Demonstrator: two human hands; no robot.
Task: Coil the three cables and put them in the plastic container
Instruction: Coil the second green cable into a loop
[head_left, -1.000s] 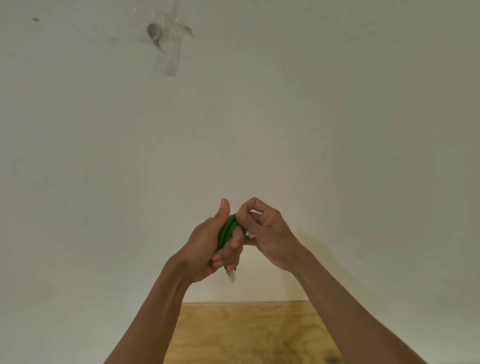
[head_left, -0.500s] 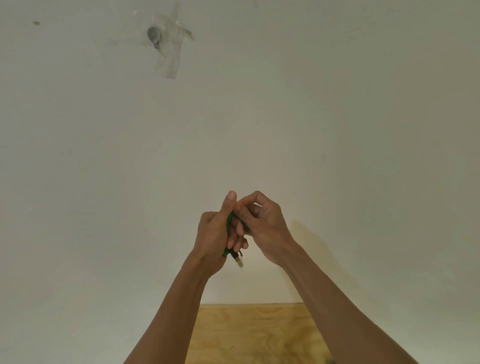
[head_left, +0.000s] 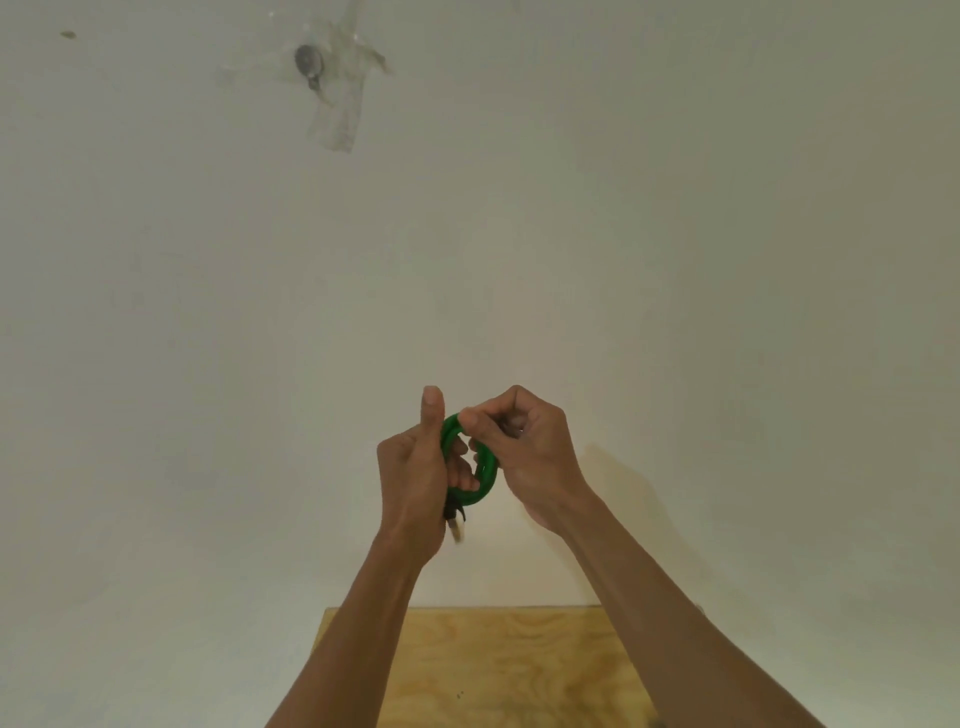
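Observation:
A green cable (head_left: 485, 475) is wound into a small coil held up in front of a white wall. My left hand (head_left: 415, 478) grips the coil's left side, thumb pointing up, and a black and pale plug end (head_left: 457, 525) hangs below that fist. My right hand (head_left: 524, 457) pinches the top of the coil between thumb and fingers. Both hands touch the coil. The other cables and the plastic container are out of view.
A plywood surface (head_left: 509, 670) lies below my forearms at the bottom of the view. On the white wall at upper left a small round metal piece sits under clear tape (head_left: 332, 88).
The coil has opened into a visible loop between my hands. My left thumb has straightened upward and both hands shifted slightly, with the plug end still hanging below the left fist.

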